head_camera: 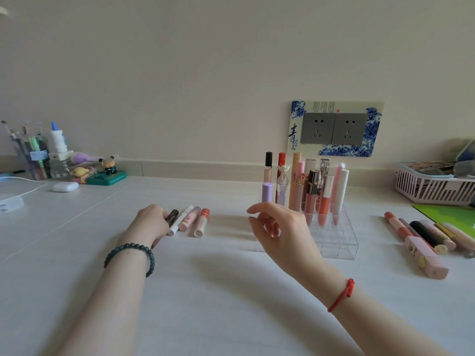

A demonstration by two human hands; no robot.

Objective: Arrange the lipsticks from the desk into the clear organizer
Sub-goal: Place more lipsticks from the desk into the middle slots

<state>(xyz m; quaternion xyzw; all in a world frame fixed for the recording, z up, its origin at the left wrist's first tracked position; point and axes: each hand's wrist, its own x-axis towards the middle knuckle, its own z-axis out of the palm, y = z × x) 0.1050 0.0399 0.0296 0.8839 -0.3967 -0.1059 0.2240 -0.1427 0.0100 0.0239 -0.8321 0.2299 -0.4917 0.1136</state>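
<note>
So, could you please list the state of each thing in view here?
clear organizer: back rows filled with upright lipsticks, front rows empty
dark lipstick: lying flat, left hand closing on it
right hand: open, empty
right lipsticks: lying on desk

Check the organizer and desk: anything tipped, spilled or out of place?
Nothing stands out. Lipsticks stand upright in the clear organizer; loose ones lie in tidy rows left and right. Left hand touches the dark tube; right hand is empty.
</note>
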